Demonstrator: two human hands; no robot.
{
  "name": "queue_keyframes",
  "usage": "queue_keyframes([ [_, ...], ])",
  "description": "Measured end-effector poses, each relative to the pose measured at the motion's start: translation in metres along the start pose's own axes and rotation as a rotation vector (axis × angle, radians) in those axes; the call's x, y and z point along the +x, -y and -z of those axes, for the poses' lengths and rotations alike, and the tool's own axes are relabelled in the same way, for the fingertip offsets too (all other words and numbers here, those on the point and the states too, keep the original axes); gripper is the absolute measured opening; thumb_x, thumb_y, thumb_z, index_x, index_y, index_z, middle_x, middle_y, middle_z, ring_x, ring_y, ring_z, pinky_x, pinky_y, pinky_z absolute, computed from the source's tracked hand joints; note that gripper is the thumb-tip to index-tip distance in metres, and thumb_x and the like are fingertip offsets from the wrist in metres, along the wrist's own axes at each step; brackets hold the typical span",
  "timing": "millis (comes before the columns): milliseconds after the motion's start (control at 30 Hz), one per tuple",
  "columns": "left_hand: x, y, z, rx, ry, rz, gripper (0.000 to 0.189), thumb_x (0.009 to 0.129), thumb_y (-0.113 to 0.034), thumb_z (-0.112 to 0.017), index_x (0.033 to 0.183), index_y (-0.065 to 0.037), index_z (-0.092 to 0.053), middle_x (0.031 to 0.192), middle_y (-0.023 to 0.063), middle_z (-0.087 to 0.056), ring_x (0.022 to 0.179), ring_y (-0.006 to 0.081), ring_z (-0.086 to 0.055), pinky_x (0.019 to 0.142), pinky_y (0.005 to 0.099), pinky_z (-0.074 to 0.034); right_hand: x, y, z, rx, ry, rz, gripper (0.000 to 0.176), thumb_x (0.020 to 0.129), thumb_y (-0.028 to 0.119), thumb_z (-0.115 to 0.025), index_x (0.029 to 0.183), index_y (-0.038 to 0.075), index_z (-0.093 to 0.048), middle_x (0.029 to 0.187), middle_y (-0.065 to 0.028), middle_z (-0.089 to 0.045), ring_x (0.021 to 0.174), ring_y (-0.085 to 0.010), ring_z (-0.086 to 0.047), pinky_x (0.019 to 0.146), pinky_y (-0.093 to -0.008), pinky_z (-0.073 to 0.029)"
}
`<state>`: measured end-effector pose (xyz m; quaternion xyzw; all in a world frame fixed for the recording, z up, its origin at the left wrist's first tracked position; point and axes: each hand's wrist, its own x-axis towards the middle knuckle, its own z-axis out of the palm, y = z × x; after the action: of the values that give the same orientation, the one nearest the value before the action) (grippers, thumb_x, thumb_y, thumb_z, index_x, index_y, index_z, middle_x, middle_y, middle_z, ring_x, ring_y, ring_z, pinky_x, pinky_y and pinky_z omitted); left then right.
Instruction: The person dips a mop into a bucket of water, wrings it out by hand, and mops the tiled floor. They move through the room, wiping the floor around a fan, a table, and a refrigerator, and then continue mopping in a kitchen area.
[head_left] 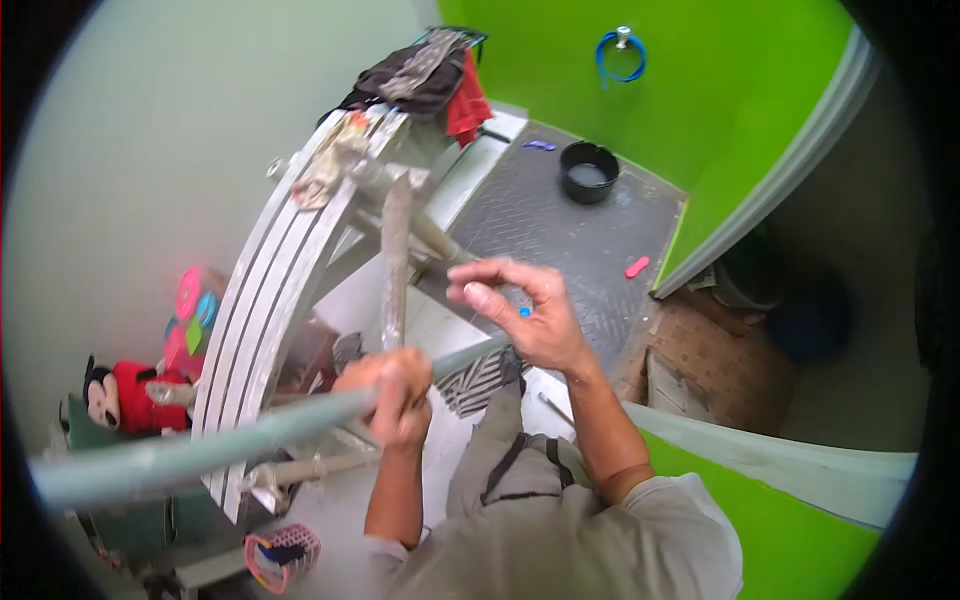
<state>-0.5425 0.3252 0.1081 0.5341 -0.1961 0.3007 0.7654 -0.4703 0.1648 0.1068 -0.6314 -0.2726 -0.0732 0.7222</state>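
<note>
My left hand (392, 398) is closed around a long grey-green pipe (240, 436), which runs from the lower left, blurred close to the camera, to below my right hand. Right above my left fist rises a long, narrow, whitish strip (396, 260) with a pointed top; its lower end meets the fist. My right hand (530, 315) is raised over the pipe's far end, its thumb and fingers curved and apart. By its palm shows a small blue spot (525, 312). Behind the strip is a curved white slatted bench (255, 330) with pipe parts and a stained cloth (318, 180) on it.
Dark clothes (410, 80) and a red cloth (468, 100) are heaped at the bench's far end. A black basin (589, 172) stands on the grey floor mat (500, 215). At lower left are a red plush toy (140, 397) and a pink basket (283, 556). Green walls (690, 90) rise beyond.
</note>
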Motion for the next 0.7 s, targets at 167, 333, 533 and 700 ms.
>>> queue_keyframes([
  [167, 0.092, 0.121, -0.038, 0.027, 0.263, 0.366, 0.044, 0.087, -0.01, -0.065, 0.049, -0.007, -0.043, 0.045, -0.0033, -0.036, 0.041, 0.0057, -0.028, 0.041, 0.0292, -0.02, 0.1, 0.042, 0.048, -0.041, -0.021, 0.231, 0.061, 0.084, 0.038, -0.065, 0.129, -0.001, -0.053, 0.118, -0.0146, -0.062, 0.111, -0.0233, -0.058, 0.099, -0.038, -0.043],
  [333, 0.124, 0.196, -0.106, 0.014, 0.711, 0.185, 0.041, 0.086, -0.017, -0.069, 0.053, -0.003, -0.049, 0.045, 0.0066, -0.036, 0.041, 0.0113, -0.037, 0.041, 0.0322, -0.03, 0.155, 0.098, 0.077, -0.282, -0.149, 0.285, 0.09, 0.081, 0.05, -0.06, 0.14, -0.01, -0.029, 0.115, -0.0256, -0.055, 0.103, -0.0277, -0.058, 0.092, -0.039, -0.045],
  [533, 0.121, 0.221, -0.146, -0.343, 0.857, 0.057, 0.024, 0.08, -0.009, -0.067, 0.06, -0.007, -0.054, 0.051, 0.0103, -0.049, 0.041, 0.0244, -0.047, 0.043, 0.0354, -0.035, 0.138, 0.148, 0.089, -0.144, -0.216, 0.459, 0.039, 0.083, 0.025, -0.059, 0.107, 0.0, -0.041, 0.068, -0.0064, -0.052, 0.051, -0.0116, -0.047, 0.049, -0.0233, -0.044],
  [700, 0.154, 0.234, -0.176, -0.328, 0.907, -0.161, 0.036, 0.08, -0.009, -0.066, 0.053, -0.008, -0.042, 0.047, 0.0116, -0.042, 0.041, 0.0309, -0.044, 0.04, 0.0384, -0.032, 0.121, 0.166, 0.106, -0.337, -0.229, 0.68, 0.042, 0.083, 0.036, -0.06, 0.099, 0.002, -0.041, 0.059, -0.0008, -0.051, 0.039, -0.0092, -0.041, 0.04, -0.0209, -0.042],
])
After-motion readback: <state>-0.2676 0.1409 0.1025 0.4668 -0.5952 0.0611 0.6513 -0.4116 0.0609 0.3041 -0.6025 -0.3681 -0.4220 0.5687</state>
